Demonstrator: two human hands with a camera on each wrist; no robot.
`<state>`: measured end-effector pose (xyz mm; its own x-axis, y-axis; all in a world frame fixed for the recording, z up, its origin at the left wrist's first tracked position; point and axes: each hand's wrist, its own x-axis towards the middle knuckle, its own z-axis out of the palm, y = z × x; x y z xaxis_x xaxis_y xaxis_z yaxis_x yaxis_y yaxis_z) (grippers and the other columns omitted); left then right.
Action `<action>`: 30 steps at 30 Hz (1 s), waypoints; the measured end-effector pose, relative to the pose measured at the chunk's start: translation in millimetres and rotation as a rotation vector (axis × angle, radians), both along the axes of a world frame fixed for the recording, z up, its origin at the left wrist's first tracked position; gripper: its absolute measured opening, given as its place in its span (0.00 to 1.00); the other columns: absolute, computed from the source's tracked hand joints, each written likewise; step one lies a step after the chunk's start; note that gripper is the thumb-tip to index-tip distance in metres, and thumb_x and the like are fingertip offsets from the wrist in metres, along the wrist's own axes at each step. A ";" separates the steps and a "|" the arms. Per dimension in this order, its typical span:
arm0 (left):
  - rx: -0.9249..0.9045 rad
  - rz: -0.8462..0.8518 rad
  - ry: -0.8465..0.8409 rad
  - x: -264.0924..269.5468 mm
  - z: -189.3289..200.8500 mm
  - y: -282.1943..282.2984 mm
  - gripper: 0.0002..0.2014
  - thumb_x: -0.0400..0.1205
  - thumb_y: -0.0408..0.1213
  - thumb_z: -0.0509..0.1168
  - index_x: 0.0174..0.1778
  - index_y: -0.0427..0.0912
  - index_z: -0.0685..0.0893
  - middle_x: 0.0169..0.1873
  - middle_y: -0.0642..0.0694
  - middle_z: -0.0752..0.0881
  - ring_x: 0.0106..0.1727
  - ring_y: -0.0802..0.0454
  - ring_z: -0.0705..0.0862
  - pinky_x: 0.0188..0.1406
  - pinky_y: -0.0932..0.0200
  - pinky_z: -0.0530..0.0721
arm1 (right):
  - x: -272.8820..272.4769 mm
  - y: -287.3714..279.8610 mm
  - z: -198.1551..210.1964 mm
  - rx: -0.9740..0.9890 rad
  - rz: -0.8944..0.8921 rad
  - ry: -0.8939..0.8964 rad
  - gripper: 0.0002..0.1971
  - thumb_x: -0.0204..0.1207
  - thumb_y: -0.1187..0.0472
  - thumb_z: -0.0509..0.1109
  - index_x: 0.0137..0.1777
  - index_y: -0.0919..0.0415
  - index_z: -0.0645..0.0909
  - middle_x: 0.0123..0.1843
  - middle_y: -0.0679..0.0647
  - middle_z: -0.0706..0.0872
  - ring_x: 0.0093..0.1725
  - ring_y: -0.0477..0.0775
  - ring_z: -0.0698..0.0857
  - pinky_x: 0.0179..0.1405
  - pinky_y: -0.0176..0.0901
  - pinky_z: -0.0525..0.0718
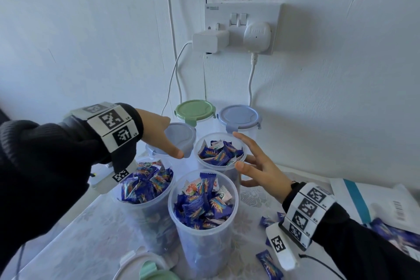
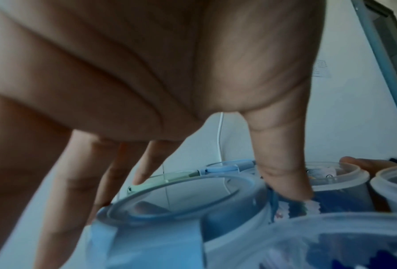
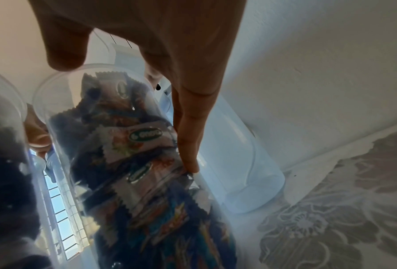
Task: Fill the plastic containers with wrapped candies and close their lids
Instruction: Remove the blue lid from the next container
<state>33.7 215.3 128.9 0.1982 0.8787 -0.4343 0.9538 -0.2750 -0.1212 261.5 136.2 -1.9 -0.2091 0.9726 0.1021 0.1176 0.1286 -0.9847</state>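
A white wall with a double socket [image 1: 242, 27] and 2 plugged-in chargers stood behind a table under a pale flowered cloth [image 1: 91, 229]. On it were 3 open tubs full of wrapped candies: a near one [image 1: 202, 216], a left one [image 1: 145, 200] and a far one [image 1: 219, 154]. Behind them stood 2 closed tubs, one with a green lid [image 1: 195, 110] and one with a blue lid [image 1: 238, 117]. Loose candies [image 1: 269, 265] lay on the cloth to the right, beside a white packet [image 1: 372, 198], and more lids [image 1: 145, 266] sat at the near edge. The left hand [image 1: 159, 134] was spread over another blue lid [image 1: 181, 138] that sat tilted on a tub just left of the far one; its thumb touched the lid's near rim and its fingers reached past the far side, so it was starting to take hold of the lid, not yet lifting it. The right hand [image 1: 261, 170] was spread loosely around the far tub, thumb at the rim and a fingertip [image 3: 190, 165] on the clear wall, steadying it more than gripping it. The tubs looked like thin, stiff, smooth plastic, light even when full and probably easy to tip, being tall and narrow; the wall just below the rim seemed the safest place to hold. The lid looked light and rigid with side clips, best taken by its edge.
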 end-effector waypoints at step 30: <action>0.759 -0.517 -0.823 -26.5 59.6 -123.9 0.54 0.52 0.69 0.68 0.75 0.47 0.70 0.69 0.52 0.74 0.68 0.55 0.70 0.61 0.82 0.56 | -54.5 -70.5 110.8 0.609 -0.132 -0.006 0.37 0.70 0.30 0.64 0.77 0.35 0.54 0.79 0.43 0.67 0.78 0.49 0.69 0.71 0.44 0.75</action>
